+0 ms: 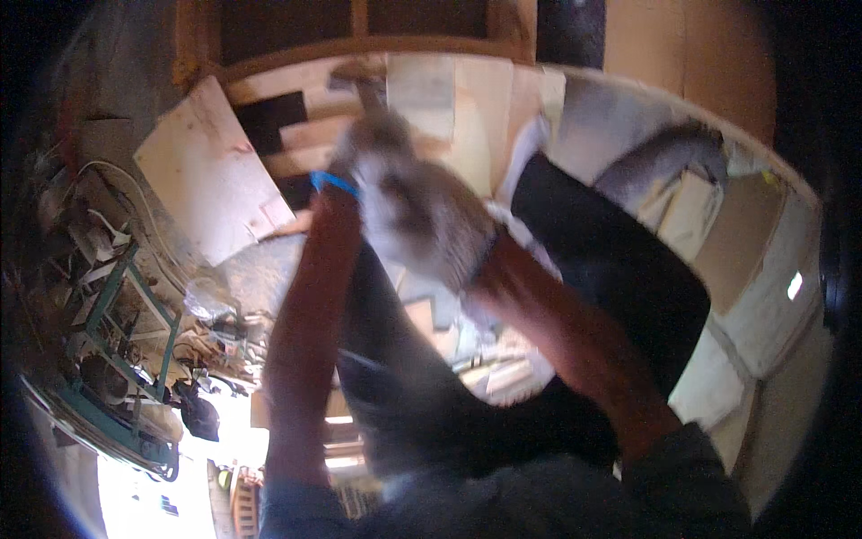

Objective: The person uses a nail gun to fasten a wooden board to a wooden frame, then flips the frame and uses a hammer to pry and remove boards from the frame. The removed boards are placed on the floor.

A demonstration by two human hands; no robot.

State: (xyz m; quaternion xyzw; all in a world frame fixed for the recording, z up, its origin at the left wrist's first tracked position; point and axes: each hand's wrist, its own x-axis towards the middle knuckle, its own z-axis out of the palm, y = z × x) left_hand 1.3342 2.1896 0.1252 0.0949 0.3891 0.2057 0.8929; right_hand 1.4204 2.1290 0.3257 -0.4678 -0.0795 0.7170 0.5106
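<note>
My left hand (374, 138), in a pale knit glove with a blue cuff, is up ahead of my knees. It appears closed on the handle of a hammer-like tool (358, 74), whose dark head points away from me. My right hand (434, 226), also gloved, is pressed close against the left one. Motion blur hides its fingers, so I cannot tell whether it grips the handle too. Beyond the hands lie pale wooden boards (481, 101), some with dark gaps between them. Both legs in dark trousers (599, 242) are bent on either side of my forearms.
A pale plywood sheet (209, 175) leans on the left. At the back is a brown wooden frame (357, 44). A green metal frame (114, 303) stands amid clutter on the left. Wood offcuts (505, 374) lie between my legs, and a dark curved object (663, 155) lies at the right.
</note>
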